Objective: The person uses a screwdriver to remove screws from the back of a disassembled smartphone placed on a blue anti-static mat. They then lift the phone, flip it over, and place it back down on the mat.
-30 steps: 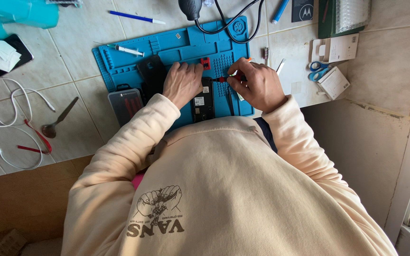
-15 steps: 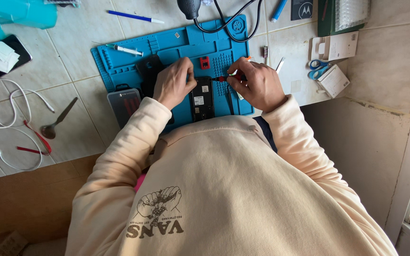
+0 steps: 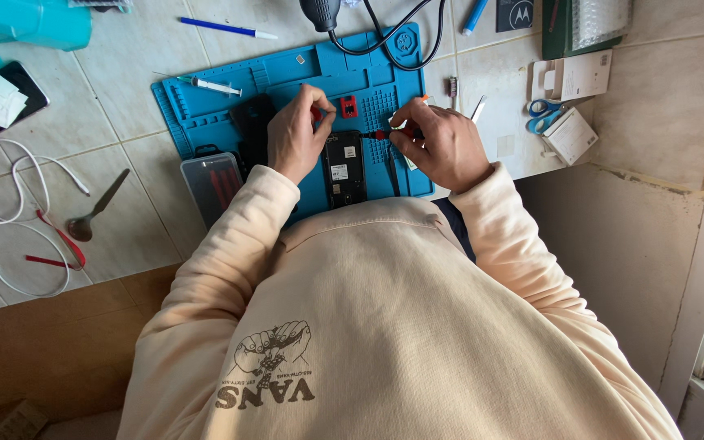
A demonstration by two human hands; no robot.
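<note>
A black phone [image 3: 345,167] with its back off lies lengthwise on a blue repair mat [image 3: 205,122] in front of me. My left hand [image 3: 291,138] sits just left of the phone's far end, thumb and forefinger pinched around a small red piece at that corner. My right hand [image 3: 442,147] is to the right of the phone. It holds a red-handled screwdriver [image 3: 385,134] sideways, its tip pointing at the phone's upper part. A small red block [image 3: 349,106] rests on the mat just beyond the phone.
A clear tool case [image 3: 212,183] lies at the mat's left edge and a syringe [image 3: 205,84] on its far left. A spoon [image 3: 95,208], white cables [image 3: 10,220], a blue pen [image 3: 226,28], scissors [image 3: 541,114] and small boxes [image 3: 572,77] lie around on the tiled counter.
My left hand has slid off the phone's body toward its far left corner and closed its fingertips there. My right hand with the screwdriver has barely moved.
</note>
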